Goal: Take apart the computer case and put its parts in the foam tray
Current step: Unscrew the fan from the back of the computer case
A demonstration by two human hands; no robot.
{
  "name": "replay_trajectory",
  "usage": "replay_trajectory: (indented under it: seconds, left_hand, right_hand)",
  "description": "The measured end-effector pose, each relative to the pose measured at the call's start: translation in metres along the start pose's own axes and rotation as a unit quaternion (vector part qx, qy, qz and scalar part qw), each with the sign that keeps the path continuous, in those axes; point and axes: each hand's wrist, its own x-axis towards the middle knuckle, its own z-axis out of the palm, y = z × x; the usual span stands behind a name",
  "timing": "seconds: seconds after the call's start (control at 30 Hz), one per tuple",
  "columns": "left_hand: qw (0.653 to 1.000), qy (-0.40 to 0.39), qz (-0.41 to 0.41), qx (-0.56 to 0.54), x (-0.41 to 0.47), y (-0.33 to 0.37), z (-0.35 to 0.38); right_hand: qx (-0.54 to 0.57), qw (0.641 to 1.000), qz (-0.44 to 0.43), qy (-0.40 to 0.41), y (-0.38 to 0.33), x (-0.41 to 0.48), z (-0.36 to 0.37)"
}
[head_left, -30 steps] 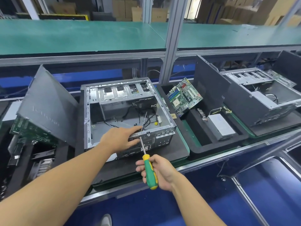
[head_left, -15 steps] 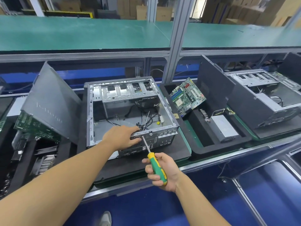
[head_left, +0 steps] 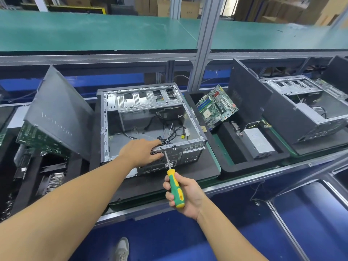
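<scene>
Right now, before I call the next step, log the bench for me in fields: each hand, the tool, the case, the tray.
left hand: holds the near top edge of the computer case
right hand: grips the screwdriver by its green-and-yellow handle
screwdriver tip: against the case's near panel, beside the left hand
computer case: open on top, loose cables inside
foam tray: right of the case; motherboard leans in it, power supply lies in it
side panel: leans left of the case
</scene>
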Motion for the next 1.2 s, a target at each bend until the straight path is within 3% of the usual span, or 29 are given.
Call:
replay_trajectory:
  seconds: [0.2,0.3,0.63,1.2]
  left_hand:
    - [1.000,-0.001,-0.005,0.005,-0.001,0.001,0.000]
    - [1.000,0.005,-0.003,-0.003,-0.001,0.001,0.000]
    - [1.000,0.002,0.000,-0.010,0.000,-0.002,0.002]
    - [1.000,-0.002,-0.003,-0.008,-0.001,-0.002,0.003]
  right_hand:
    - [-0.157,0.969,-0.097,0.162,0.005,0.002,0.004]
    - [-0.221,0.948,-0.107,0.202,0.002,0.004,0.008]
    - [-0.135,0.985,0.007,0.110,-0.013,0.001,0.008]
    - [-0.170,0.967,-0.068,0.176,-0.001,0.002,0.005]
